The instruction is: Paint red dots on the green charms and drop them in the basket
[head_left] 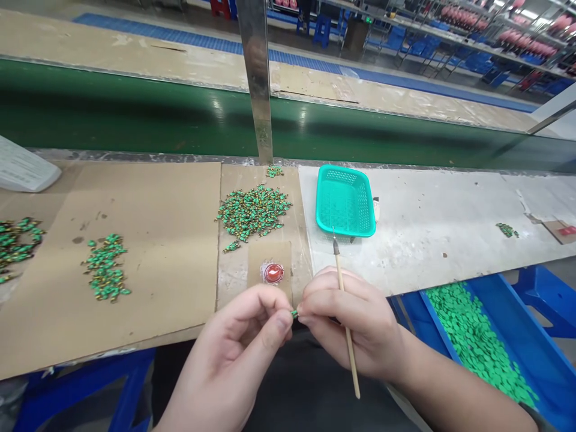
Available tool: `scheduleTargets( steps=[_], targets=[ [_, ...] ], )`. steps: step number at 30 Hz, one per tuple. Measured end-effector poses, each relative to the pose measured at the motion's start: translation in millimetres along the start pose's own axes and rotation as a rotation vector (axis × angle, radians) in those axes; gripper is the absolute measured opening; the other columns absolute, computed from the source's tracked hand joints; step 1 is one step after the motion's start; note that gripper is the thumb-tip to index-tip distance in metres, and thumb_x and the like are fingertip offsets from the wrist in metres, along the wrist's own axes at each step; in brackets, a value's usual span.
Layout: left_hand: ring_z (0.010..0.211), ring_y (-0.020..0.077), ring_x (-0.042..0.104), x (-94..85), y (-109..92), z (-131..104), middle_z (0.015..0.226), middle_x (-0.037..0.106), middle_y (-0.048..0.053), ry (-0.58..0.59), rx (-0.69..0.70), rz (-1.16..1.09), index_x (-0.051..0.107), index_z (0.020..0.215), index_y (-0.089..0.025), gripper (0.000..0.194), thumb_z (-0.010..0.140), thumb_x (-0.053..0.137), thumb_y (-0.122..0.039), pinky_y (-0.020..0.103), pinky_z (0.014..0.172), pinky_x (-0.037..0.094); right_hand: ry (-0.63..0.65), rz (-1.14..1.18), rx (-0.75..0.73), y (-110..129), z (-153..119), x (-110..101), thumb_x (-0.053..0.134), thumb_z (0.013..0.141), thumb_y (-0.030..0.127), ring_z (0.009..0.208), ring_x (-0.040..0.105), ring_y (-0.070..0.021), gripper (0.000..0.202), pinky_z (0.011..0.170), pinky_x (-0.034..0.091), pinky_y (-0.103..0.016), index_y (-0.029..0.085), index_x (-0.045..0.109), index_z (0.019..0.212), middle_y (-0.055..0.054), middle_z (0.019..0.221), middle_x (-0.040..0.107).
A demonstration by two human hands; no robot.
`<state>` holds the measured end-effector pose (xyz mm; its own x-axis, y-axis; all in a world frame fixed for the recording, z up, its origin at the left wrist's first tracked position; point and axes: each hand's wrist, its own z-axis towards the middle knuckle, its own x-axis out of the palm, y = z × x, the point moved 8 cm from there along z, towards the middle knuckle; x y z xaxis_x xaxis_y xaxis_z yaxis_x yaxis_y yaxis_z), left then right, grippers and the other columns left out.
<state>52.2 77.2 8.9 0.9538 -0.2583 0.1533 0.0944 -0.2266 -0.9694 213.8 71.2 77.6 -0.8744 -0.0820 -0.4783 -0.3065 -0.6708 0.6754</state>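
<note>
My left hand (245, 348) is closed in a pinch on a small green piece (294, 314), mostly hidden by the fingertips. My right hand (355, 318) meets it from the other side, thumb and fingertip at the piece's other end. That same hand grips a thin paintbrush (348, 336) with a pale wooden handle, its dark tip pointing up and away. Just beyond my hands lies a small round pool of red paint (273, 273) on a cardboard square. Farther back is a heap of small green pieces with gold-coloured parts (254, 211).
A turquoise basket (345, 201) stands behind the brush tip. Smaller groups of green pieces lie left (107, 267) and far right (507, 230). A blue bin (531, 336) of green discs sits below the table edge at right. A metal post (256, 78) rises behind the heap.
</note>
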Motion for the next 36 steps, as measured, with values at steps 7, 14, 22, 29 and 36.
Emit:
scheduleTargets(
  steps=[7,14,22,29,36],
  targets=[
    [0.072,0.0162,0.060,2.0,4.8,0.4,0.075,0.065,-0.001,-0.013,-0.044,-0.054,0.076,0.083,-0.027,0.035,0.105,0.083,-0.053,0.019,0.067,0.054,-0.010,0.012,-0.003,-1.7,-1.7,1.1,0.067,0.112,0.005,0.091,0.075,-0.0161,0.014,0.090,0.064,-0.030,0.019,0.072,0.113,-0.004,0.096,0.078],
    [0.075,0.0162,0.060,2.5,7.5,0.4,0.078,0.066,-0.001,-0.011,-0.060,-0.077,0.077,0.086,-0.027,0.032,0.106,0.083,-0.051,0.019,0.069,0.054,-0.004,0.027,0.012,-4.2,-1.9,1.8,0.067,0.110,0.003,0.090,0.073,-0.0152,0.015,0.089,0.062,-0.028,0.017,0.072,0.111,-0.005,0.097,0.077],
    [0.073,0.0157,0.062,6.7,9.2,5.0,0.076,0.067,-0.001,-0.009,-0.073,-0.042,0.076,0.086,-0.025,0.031,0.107,0.079,-0.047,0.021,0.069,0.055,0.011,0.025,0.052,-10.2,-2.8,1.5,0.066,0.111,0.005,0.088,0.072,-0.0141,0.014,0.083,0.060,-0.026,0.019,0.072,0.111,-0.004,0.097,0.076],
    [0.085,0.0252,0.076,-60.5,-1.1,65.8,0.092,0.082,0.006,-0.368,0.116,0.433,0.083,0.089,-0.024,0.027,0.094,0.077,-0.049,0.036,0.080,0.060,-0.003,-0.149,0.190,-41.9,-13.9,-10.3,0.061,0.118,0.017,0.096,0.074,-0.0187,0.009,0.086,0.061,-0.031,0.023,0.068,0.120,-0.004,0.104,0.076],
    [0.094,0.0339,0.073,-105.0,-22.1,141.5,0.091,0.080,0.010,-0.504,0.274,0.731,0.086,0.079,-0.027,0.019,0.085,0.073,-0.039,0.048,0.096,0.055,0.166,-0.288,0.204,-71.1,-35.8,4.6,0.051,0.120,0.017,0.091,0.068,-0.0228,0.015,0.081,0.056,-0.035,0.021,0.064,0.116,-0.006,0.099,0.074]
  ],
)
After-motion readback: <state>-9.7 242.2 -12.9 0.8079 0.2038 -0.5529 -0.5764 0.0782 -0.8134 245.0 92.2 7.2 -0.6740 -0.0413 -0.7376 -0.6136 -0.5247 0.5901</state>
